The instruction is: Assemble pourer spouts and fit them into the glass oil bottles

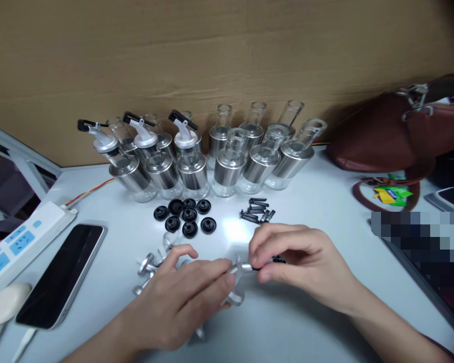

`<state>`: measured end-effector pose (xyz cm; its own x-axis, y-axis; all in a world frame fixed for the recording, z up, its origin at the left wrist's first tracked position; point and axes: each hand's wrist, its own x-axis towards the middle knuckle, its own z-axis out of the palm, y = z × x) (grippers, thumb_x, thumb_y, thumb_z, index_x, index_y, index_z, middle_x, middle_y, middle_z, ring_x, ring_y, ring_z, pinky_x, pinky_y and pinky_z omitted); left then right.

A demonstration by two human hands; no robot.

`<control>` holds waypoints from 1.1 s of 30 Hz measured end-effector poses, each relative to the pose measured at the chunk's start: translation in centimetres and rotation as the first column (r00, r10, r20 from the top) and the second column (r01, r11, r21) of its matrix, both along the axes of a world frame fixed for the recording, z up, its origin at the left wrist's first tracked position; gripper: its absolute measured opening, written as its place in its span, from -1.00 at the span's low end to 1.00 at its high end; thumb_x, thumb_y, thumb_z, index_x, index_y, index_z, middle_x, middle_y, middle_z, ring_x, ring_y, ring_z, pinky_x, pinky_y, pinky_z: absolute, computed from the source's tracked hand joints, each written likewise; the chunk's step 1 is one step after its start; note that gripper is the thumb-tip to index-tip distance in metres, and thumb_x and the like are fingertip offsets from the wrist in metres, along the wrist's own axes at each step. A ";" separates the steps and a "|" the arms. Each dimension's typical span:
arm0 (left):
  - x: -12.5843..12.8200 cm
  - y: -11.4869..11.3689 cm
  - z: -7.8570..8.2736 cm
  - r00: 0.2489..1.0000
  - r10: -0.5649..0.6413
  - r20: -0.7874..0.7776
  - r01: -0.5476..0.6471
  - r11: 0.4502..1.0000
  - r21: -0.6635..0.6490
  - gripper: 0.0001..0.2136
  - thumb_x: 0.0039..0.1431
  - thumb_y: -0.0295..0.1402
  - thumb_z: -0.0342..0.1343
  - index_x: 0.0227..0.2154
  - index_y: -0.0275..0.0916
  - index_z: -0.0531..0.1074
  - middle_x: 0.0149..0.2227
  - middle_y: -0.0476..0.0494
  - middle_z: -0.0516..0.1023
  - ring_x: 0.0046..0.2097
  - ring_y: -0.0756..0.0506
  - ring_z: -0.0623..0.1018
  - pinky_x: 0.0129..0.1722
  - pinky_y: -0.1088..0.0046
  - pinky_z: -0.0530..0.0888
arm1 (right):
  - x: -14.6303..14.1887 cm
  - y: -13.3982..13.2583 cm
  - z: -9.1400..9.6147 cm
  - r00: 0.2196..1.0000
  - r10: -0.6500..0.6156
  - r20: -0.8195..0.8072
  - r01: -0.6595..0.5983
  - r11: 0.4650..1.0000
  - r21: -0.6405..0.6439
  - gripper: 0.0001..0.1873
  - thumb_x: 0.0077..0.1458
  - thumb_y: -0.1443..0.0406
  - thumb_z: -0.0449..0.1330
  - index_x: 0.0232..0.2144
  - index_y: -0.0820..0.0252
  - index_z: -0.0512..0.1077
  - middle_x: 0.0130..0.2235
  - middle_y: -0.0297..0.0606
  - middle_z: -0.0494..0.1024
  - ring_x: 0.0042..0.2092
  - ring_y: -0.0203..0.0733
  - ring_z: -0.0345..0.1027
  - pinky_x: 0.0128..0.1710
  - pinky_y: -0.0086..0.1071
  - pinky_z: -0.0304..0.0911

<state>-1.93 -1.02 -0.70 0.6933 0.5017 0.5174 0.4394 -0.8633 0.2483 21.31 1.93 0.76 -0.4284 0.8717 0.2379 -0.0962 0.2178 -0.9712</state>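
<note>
My left hand is closed round a silver metal pourer spout near the table's front middle. My right hand pinches a small black plastic piece against the spout's tip. Several more silver spouts lie just left of my left hand. Behind them sit several black rubber stoppers and a small heap of black plastic pieces. At the back stand several glass bottles with steel collars; three on the left carry fitted spouts with black flaps.
A dark phone lies at the left beside a white power strip and a pale oval object. A brown leather bag sits at the right with a green-yellow tag. A cardboard wall backs the white table.
</note>
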 end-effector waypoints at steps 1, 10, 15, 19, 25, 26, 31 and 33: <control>0.0 0.0 0.1 1.000 0.008 -0.001 -0.008 1.000 0.009 -0.81 0.41 -0.47 -0.15 -0.03 -0.28 0.31 -0.13 -0.19 0.66 -0.18 0.00 0.60 -0.01 0.31 0.28 | 0.0 0.0 -0.1 1.000 0.003 -0.004 -0.004 1.000 -0.016 -0.84 -0.07 0.44 0.41 -0.41 0.08 0.64 -0.42 -0.32 0.59 -0.40 -0.34 0.43 -0.39 -0.52 0.32; 0.1 -0.1 0.0 0.999 0.040 0.024 -0.040 0.999 0.010 -0.83 0.36 -0.48 -0.05 -0.04 -0.32 0.33 -0.15 -0.21 0.64 -0.18 -0.03 0.61 0.01 0.30 0.24 | 0.1 0.4 -0.4 0.993 0.067 -0.101 -0.090 0.966 -0.244 -0.83 0.03 0.42 0.34 -0.39 0.00 0.64 -0.37 -0.34 0.59 -0.36 -0.39 0.40 -0.36 -0.55 0.30; 0.2 0.0 0.2 1.000 0.017 0.026 -0.018 1.000 0.010 -0.84 0.35 -0.49 -0.04 -0.06 -0.34 0.36 -0.15 -0.23 0.64 -0.18 -0.03 0.60 0.01 0.30 0.23 | 0.0 0.0 -0.5 0.972 0.147 -0.186 -0.214 0.880 -0.424 -0.76 0.14 0.32 0.28 -0.12 -0.03 0.56 -0.32 -0.40 0.48 -0.33 -0.43 0.35 -0.27 -0.53 0.27; 0.2 0.0 0.3 1.000 0.016 0.011 -0.016 1.000 0.022 -0.82 0.39 -0.48 -0.12 -0.07 -0.32 0.36 -0.16 -0.19 0.64 -0.16 -0.01 0.57 0.01 0.31 0.24 | 0.0 -0.3 -0.3 0.928 0.315 -0.198 -0.372 0.804 -0.464 -0.70 0.29 0.24 0.12 0.05 0.07 0.45 -0.34 -0.38 0.43 -0.29 -0.41 0.33 -0.16 -0.44 0.22; 0.0 -0.4 -0.1 0.999 -0.019 0.044 0.022 0.997 -0.077 -0.77 0.41 -0.50 -0.18 -0.04 -0.29 0.36 -0.14 -0.15 0.62 -0.20 -0.01 0.54 0.01 0.33 0.24 | 0.1 -0.4 -0.9 0.825 0.389 -0.409 -0.559 0.663 -0.498 -0.65 0.29 0.20 0.12 0.08 0.18 0.40 -0.36 -0.34 0.42 -0.36 -0.37 0.31 -0.20 -0.37 0.17; 0.0 -0.4 -0.1 0.999 -0.025 0.042 0.028 0.997 -0.076 -0.77 0.40 -0.50 -0.18 -0.04 -0.29 0.36 -0.13 -0.16 0.62 -0.18 -0.02 0.54 0.01 0.33 0.24 | 0.1 -0.4 -1.1 0.797 0.394 -0.457 -0.596 0.634 -0.493 -0.62 0.28 0.20 0.12 0.10 0.19 0.38 -0.37 -0.33 0.42 -0.39 -0.37 0.32 -0.21 -0.36 0.17; 0.0 -0.4 -0.1 0.999 -0.028 0.017 0.029 0.998 -0.054 -0.74 0.38 -0.53 -0.17 0.00 -0.30 0.36 -0.14 -0.14 0.62 -0.22 -0.02 0.53 0.00 0.33 0.25 | -0.3 -0.5 -1.3 0.756 0.342 -0.558 -0.641 0.557 -0.528 -0.63 0.24 0.20 0.16 0.01 0.31 0.39 -0.47 -0.32 0.45 -0.47 -0.30 0.34 -0.31 -0.37 0.14; 0.0 -0.4 -0.1 0.999 -0.024 0.024 0.026 0.997 -0.071 -0.73 0.37 -0.55 -0.17 0.00 -0.30 0.35 -0.13 -0.15 0.62 -0.24 -0.01 0.54 0.00 0.33 0.26 | -0.4 -0.5 -1.1 0.765 0.324 -0.556 -0.631 0.548 -0.549 -0.66 0.20 0.18 0.19 -0.06 0.31 0.41 -0.48 -0.32 0.45 -0.49 -0.30 0.33 -0.33 -0.38 0.15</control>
<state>-1.95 -1.45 -0.77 0.6943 0.5208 0.4966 0.4115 -0.8535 0.3198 20.87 1.39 -0.34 -0.8476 0.5226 -0.0922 -0.3344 -0.6608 -0.6720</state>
